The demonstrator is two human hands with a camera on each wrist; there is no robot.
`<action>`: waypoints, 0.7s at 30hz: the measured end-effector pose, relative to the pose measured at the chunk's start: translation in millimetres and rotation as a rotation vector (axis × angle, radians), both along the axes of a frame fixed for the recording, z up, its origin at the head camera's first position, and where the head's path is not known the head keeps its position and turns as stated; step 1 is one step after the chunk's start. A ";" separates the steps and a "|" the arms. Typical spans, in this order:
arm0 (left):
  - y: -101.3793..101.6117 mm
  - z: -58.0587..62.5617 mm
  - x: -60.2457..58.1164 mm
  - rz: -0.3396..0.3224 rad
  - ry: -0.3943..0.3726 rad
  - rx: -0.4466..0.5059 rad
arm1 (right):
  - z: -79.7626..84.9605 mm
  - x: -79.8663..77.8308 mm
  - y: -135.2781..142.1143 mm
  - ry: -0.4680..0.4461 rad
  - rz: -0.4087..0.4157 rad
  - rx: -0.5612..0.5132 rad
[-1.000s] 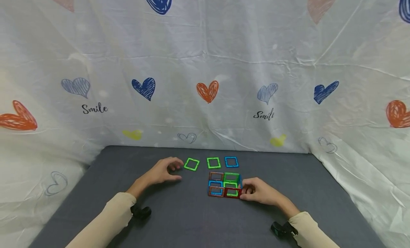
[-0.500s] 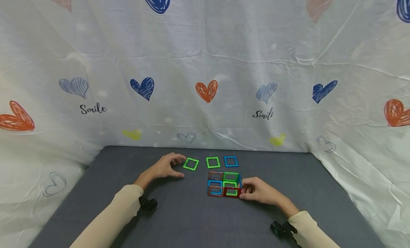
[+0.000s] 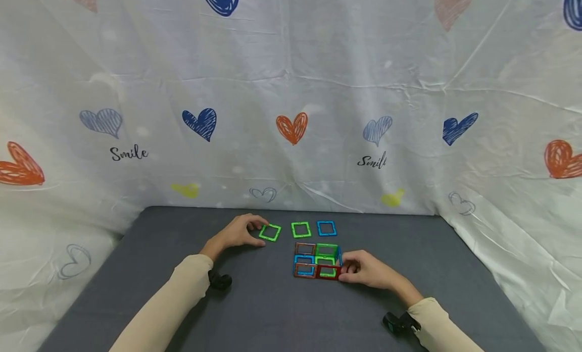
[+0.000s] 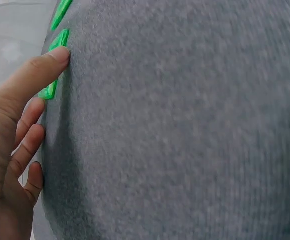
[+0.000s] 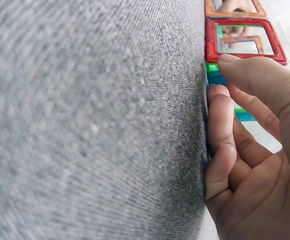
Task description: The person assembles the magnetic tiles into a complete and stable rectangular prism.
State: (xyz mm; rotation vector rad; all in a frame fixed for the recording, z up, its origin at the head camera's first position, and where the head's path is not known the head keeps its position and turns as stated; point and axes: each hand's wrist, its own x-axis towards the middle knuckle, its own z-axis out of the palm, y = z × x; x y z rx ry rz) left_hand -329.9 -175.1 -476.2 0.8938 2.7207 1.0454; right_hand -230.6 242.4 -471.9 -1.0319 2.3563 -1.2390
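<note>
In the head view a low structure of square-framed magnetic tiles stands on the table: an orange tile point(image 3: 305, 270) and a red tile point(image 3: 328, 272) in front, green and blue ones behind. My right hand point(image 3: 366, 269) holds its front right corner. The right wrist view has the thumb on the edge of the red tile point(image 5: 246, 40), with bent fingers behind it by a blue side. My left hand point(image 3: 240, 231) reaches beside a flat green tile point(image 3: 270, 232), index finger at its far left corner, thumb spread apart. The left wrist view shows the thumb in front of that green tile point(image 4: 48, 91).
Another green tile point(image 3: 301, 230) and a blue tile point(image 3: 327, 228) lie flat in a row behind the structure. The grey table point(image 3: 282, 316) ends at a white curtain point(image 3: 245, 160) printed with hearts. Dark wrist cameras hang under both sleeves.
My left hand has moved right and slightly away from me, its index finger coming up to the left green tile. The right hand stays at the structure's corner.
</note>
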 end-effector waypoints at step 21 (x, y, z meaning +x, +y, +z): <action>6.6 3.4 9.6 -0.096 0.029 0.000 | -0.6 0.6 -1.0 -0.004 -0.007 0.007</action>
